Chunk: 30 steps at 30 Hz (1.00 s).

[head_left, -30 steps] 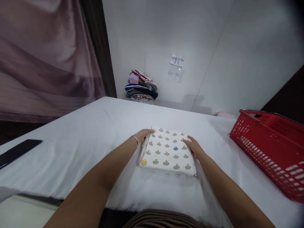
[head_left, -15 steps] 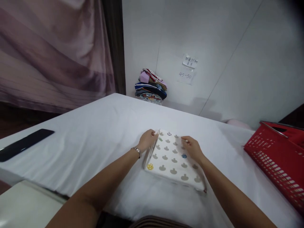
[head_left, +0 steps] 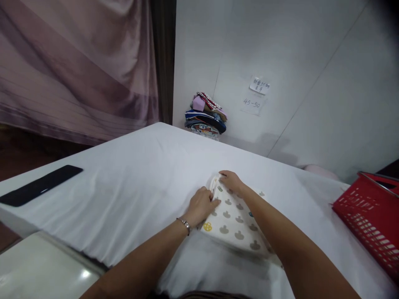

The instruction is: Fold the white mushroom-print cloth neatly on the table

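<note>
A folded white cloth [head_left: 230, 220] printed with grey mushroom shapes and a few coloured ones lies on the white-covered table [head_left: 131, 178] in front of me. My left hand [head_left: 202, 204] grips its left edge, with the thumb on top and the fingers at the side. At the far left corner, my right hand [head_left: 230, 181] pinches the cloth, where folded layers show. My right forearm crosses over the cloth and hides part of its right side. The cloth's exact kind cannot be made out.
A red plastic basket [head_left: 368, 216] stands at the right edge. Folded clothes [head_left: 205, 116] are piled by the wall beyond the table. A flat black object [head_left: 40, 186] lies at the left, and a pale glossy surface [head_left: 46, 265] is at the lower left.
My right hand has moved left across the cloth to its far left corner. My left hand has slid nearer along the left edge. The view has shifted slightly.
</note>
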Tool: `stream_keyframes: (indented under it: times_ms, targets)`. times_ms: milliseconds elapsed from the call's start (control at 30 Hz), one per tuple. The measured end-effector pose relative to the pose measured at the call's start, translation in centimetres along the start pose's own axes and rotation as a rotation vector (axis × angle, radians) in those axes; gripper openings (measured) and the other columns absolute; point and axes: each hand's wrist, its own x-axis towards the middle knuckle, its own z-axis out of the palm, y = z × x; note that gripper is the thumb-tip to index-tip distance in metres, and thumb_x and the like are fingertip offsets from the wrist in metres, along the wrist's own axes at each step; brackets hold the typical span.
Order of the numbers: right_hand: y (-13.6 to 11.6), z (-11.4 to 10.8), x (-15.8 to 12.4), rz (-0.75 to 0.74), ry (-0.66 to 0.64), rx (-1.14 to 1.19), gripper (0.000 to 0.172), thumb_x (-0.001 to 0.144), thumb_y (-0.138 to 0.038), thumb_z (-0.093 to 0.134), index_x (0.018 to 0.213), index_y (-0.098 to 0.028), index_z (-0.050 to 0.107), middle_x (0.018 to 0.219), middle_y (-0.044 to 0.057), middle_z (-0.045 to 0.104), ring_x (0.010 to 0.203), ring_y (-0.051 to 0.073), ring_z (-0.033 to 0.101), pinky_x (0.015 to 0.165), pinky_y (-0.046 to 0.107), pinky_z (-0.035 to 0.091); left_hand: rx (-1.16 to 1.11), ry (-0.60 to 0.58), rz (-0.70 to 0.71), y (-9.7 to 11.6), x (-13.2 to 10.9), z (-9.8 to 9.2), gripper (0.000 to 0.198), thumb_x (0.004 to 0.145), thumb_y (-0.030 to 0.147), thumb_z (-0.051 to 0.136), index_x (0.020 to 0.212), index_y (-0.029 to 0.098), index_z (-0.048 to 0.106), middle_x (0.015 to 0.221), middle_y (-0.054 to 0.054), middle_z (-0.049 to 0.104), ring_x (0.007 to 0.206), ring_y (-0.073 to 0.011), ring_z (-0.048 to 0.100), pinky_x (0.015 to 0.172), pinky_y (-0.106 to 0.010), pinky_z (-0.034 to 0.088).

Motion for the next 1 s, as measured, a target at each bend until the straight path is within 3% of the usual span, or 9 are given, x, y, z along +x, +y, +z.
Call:
stream_keyframes:
  times_ms: [167, 300, 467, 667, 1000]
  targets:
    - [-0.2, -0.1, 0.0, 0.006, 0.029, -0.010, 0.013, 0.069, -0.018, 0.053, 0.077, -0.021, 0.064, 0.088, 0.003, 0.065, 0.086, 0.019, 0.056, 0.083, 0.034, 0.042, -0.052, 0.042, 0.039, 0.3, -0.2, -0.3, 0.017, 0.078, 0.029, 0.052, 0.064, 0.019, 0.053, 0.081, -0.002, 0.053, 0.083, -0.0163, 0.052, 0.067, -0.027, 0.039]
    - [-0.2, 0.2, 0.4, 0.018, 0.063, 0.005, 0.016, 0.075, -0.026, 0.048, 0.083, -0.021, 0.061, 0.088, 0.002, 0.063, 0.083, 0.017, 0.056, 0.079, 0.031, 0.043, -0.044, 0.049, 0.014, 0.3, 0.0, -0.6, 0.018, 0.078, 0.027, 0.049, 0.062, 0.018, 0.053, 0.080, -0.003, 0.054, 0.081, -0.0160, 0.052, 0.068, -0.027, 0.039]
    - [0.0, 1.3, 0.7, 0.007, 0.055, -0.011, 0.011, 0.074, -0.026, 0.050, 0.076, -0.020, 0.060, 0.083, 0.002, 0.063, 0.080, 0.017, 0.056, 0.078, 0.031, 0.042, 0.033, -0.003, -0.018, -0.2, 0.2, -0.4, 0.021, 0.079, 0.026, 0.046, 0.061, 0.018, 0.053, 0.081, -0.004, 0.055, 0.080, -0.0169, 0.053, 0.067, -0.028, 0.039]
    - [-0.2, 2.0, 0.6, -0.032, 0.089, -0.041, 0.017, 0.081, -0.025, 0.043, 0.086, -0.020, 0.058, 0.092, 0.003, 0.062, 0.088, 0.016, 0.054, 0.081, 0.029, 0.040, 0.133, 0.019, 0.008, 0.2, -0.1, -0.7, 0.021, 0.083, 0.027, 0.041, 0.075, 0.017, 0.058, 0.092, -0.007, 0.058, 0.091, -0.0189, 0.054, 0.077, -0.029, 0.040]
    - [-0.7, 2.9, 0.3, 0.008, -0.028, -0.209, 0.016, 0.086, -0.025, 0.042, 0.085, -0.022, 0.058, 0.081, 0.005, 0.064, 0.076, 0.019, 0.056, 0.071, 0.030, 0.039, 0.212, -0.082, -0.066, -1.0, 0.5, 0.1, 0.026, 0.084, 0.027, 0.036, 0.086, 0.016, 0.059, 0.092, -0.011, 0.062, 0.089, -0.0226, 0.059, 0.073, -0.031, 0.041]
